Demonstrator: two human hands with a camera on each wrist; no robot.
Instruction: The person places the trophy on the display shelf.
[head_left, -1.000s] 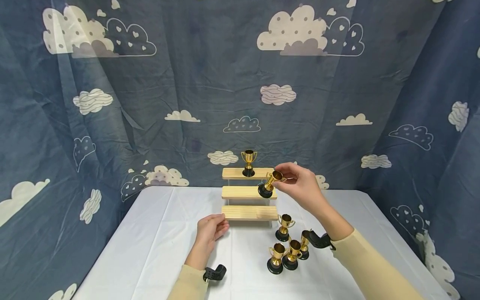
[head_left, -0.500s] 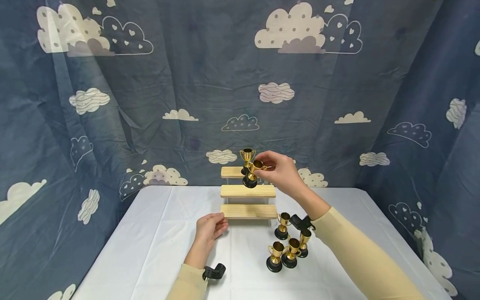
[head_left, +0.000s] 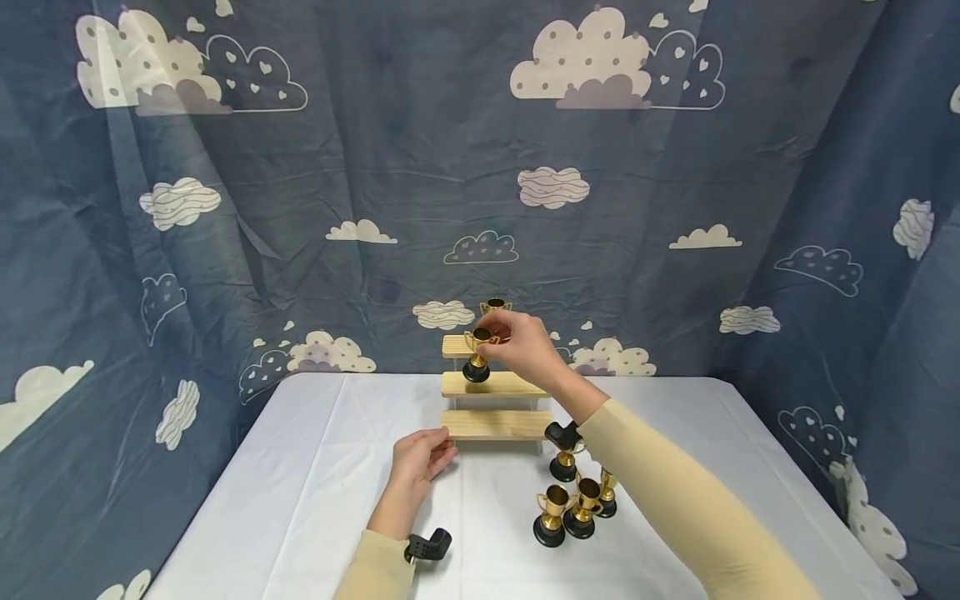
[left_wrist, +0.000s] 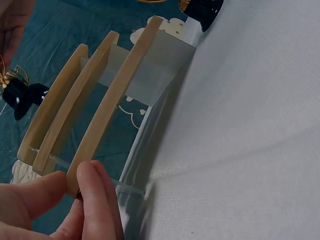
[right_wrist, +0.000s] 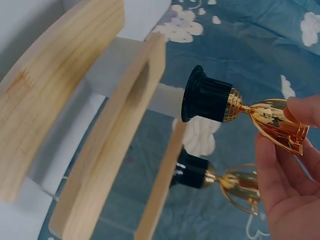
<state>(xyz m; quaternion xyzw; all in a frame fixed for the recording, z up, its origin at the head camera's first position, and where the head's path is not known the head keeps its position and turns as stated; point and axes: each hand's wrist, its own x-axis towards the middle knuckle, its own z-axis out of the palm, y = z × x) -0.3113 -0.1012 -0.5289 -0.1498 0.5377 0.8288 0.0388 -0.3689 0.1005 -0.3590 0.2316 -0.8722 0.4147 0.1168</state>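
Observation:
My right hand (head_left: 528,346) pinches the cup of a small gold trophy (head_left: 476,368) between thumb and fingers. The trophy is upright, its black base (right_wrist: 205,95) hovering over the left part of the middle shelf (head_left: 517,384) of a three-step wooden stand. In the right wrist view a gap shows between base and board. Behind it a second trophy (right_wrist: 192,170) stands on the top shelf, partly hidden by my right hand in the head view. My left hand (head_left: 420,460) grips the left end of the bottom shelf (left_wrist: 112,102), thumb on one side and fingers on the other.
Several more gold trophies (head_left: 552,518) with black bases stand on the white table (head_left: 315,500), right of the stand and partly under my right forearm. A dark blue cloud-print curtain (head_left: 420,150) closes off the back and sides. Clear supports (left_wrist: 135,70) hold the shelves.
My right hand has carried the trophy leftward from the stand's right end to above the middle shelf's left part. The trophy has gone from tilted to upright. My left hand keeps its grip.

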